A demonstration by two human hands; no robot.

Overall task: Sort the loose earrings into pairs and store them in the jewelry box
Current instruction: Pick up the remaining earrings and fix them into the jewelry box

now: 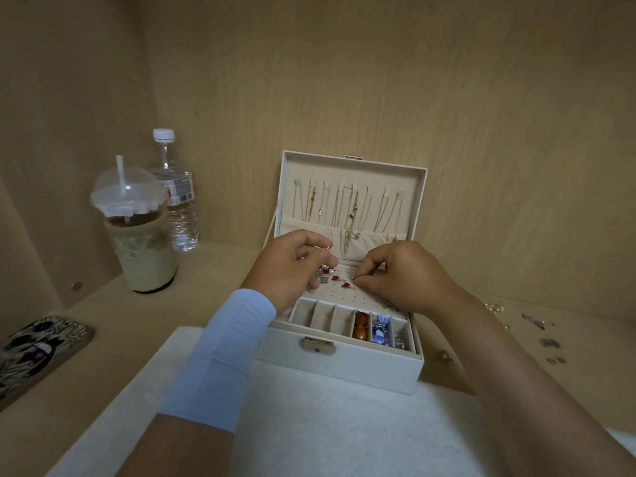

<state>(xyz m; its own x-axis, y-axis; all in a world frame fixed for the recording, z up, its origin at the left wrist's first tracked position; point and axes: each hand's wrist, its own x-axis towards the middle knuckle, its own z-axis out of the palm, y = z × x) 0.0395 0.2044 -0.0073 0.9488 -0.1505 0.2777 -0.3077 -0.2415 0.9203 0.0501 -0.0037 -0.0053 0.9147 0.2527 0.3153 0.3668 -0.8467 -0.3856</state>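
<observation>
Both forearms reach in from the bottom of the frame and meet over one open jewelry box point(344, 366) at centre, the left arm in a pale blue sleeve point(220, 356), the right bare. The left hand point(292, 266), fingers curled, pinches what looks like a small gold hoop point(328, 248) between thumb and forefinger above the box's perforated earring panel point(344, 299). The right hand point(402, 273), knuckles up and fingers tightly bent, pinches a tiny stud point(354, 277) against that panel. Two red earrings point(336, 278) lie on the panel just left of the stud. More loose earrings point(537, 325) lie scattered on the shelf near the right edge. At left stand one lidded iced drink point(137, 249) and one water bottle point(177, 201), with one patterned phone point(41, 349) lying at lower left
</observation>
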